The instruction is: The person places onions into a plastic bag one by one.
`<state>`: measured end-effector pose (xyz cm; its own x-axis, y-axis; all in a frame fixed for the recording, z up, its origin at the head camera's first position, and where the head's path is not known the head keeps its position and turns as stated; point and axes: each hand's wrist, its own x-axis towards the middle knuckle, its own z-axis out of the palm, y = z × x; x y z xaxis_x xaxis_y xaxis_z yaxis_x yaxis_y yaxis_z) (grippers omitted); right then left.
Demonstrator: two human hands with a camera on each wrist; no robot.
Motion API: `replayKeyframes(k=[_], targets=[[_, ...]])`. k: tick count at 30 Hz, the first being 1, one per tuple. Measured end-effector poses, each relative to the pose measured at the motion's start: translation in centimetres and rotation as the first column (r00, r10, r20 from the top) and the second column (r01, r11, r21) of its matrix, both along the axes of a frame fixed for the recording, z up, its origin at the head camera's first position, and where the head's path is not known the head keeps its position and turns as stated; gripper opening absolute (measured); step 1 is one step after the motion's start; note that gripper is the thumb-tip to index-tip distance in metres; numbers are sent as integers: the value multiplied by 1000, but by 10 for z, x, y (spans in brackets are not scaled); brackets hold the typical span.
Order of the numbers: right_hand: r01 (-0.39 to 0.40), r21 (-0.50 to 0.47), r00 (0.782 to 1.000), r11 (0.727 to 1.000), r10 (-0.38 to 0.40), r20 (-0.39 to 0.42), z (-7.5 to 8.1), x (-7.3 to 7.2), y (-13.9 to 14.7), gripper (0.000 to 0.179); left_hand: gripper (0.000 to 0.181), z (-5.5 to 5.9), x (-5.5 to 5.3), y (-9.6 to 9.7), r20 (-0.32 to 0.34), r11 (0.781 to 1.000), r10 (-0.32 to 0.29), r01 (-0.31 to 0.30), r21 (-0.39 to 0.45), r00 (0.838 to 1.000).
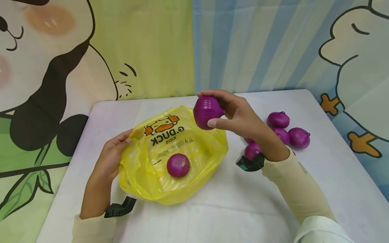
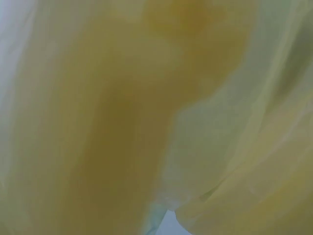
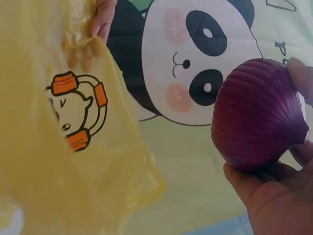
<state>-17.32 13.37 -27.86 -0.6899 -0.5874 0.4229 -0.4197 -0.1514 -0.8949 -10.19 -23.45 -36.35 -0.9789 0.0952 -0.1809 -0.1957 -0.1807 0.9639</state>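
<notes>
In the head view my right hand (image 1: 235,111) grips a purple onion (image 1: 207,113) above the right part of a yellow plastic bag (image 1: 139,168). The right wrist view shows the same onion (image 3: 259,115) between the thumb and fingers of that hand (image 3: 279,196). My left hand (image 1: 112,155) pinches the bag's left edge. The bag gapes, and another onion (image 1: 178,165) lies inside it, below the printed duck. In the left wrist view the yellow plastic (image 2: 137,122) fills nearly everything, blurred, and hides the left hand's detail.
Several more onions (image 1: 299,137) sit on the white table (image 1: 212,219) to the right, some partly hidden behind the right forearm. Dark wrist cameras (image 1: 120,207) are strapped to both wrists. A cartoon-printed cloth (image 1: 161,50) stands behind the table.
</notes>
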Motion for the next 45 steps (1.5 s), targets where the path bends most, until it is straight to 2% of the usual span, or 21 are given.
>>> replayKeyframes(k=[5,10,14,18,22,26,31,41,45], targets=[[-65,19,997,998,65,-32,8,-3,-18,61,49,0,-1,-2,-15,1000,-12,12,9,1000],[-154,63,982,986,160,-97,15,-3,-39,61,47,-1,-1,-1,-13,1000,-14,14,8,1000],[-181,102,974,978,193,-120,23,-4,-54,61,46,-1,-1,0,-19,1000,-18,18,4,1000],[-218,126,967,968,232,-106,31,-9,-70,60,47,-1,-1,-1,-29,1000,-27,27,5,999],[-275,171,955,946,289,-62,32,-14,-84,59,46,-2,-1,0,-41,1000,-29,29,3,999],[-319,230,942,920,334,-31,24,-20,-98,58,46,-3,-1,0,-56,999,-40,41,11,998],[-350,319,932,881,362,25,5,-27,-112,56,44,-3,-1,0,-68,998,-54,55,21,996],[-380,480,921,791,372,116,-21,-36,-119,55,45,-1,-1,0,-63,999,-44,45,3,997],[-366,539,924,758,367,110,-28,-37,-120,54,45,-2,0,-2,-57,999,-38,39,26,998]])
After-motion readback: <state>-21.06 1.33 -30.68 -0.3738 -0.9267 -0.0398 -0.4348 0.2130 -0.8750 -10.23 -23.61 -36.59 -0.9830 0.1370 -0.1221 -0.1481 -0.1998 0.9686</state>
